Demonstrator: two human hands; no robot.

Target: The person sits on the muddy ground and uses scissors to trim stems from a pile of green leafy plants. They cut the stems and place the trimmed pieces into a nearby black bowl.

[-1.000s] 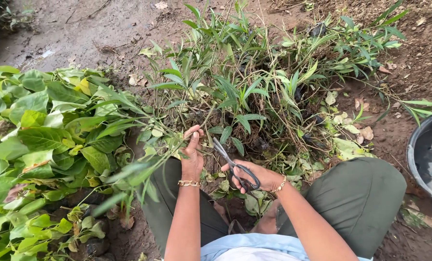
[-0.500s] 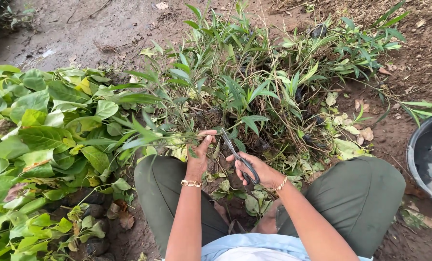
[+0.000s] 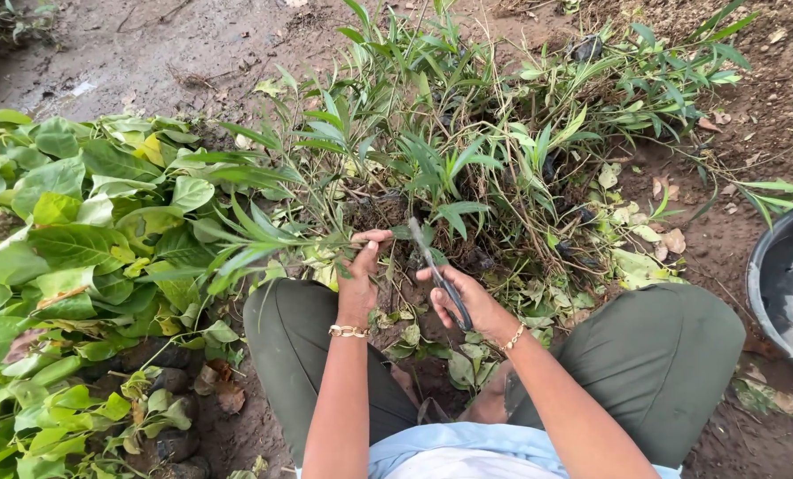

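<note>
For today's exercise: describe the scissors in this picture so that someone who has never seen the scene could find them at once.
Start at the clump of narrow-leaved plants on the soil in front of the crouching person's knees. At its near edge, the right hand grips the scissors, blades pointing up into the stems beside the left hand. They are the only dark metal tool among all the green leaves.

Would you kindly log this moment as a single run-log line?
left hand: grips leafy stem | right hand: holds scissors, blades at stem | black tub: far right
</note>
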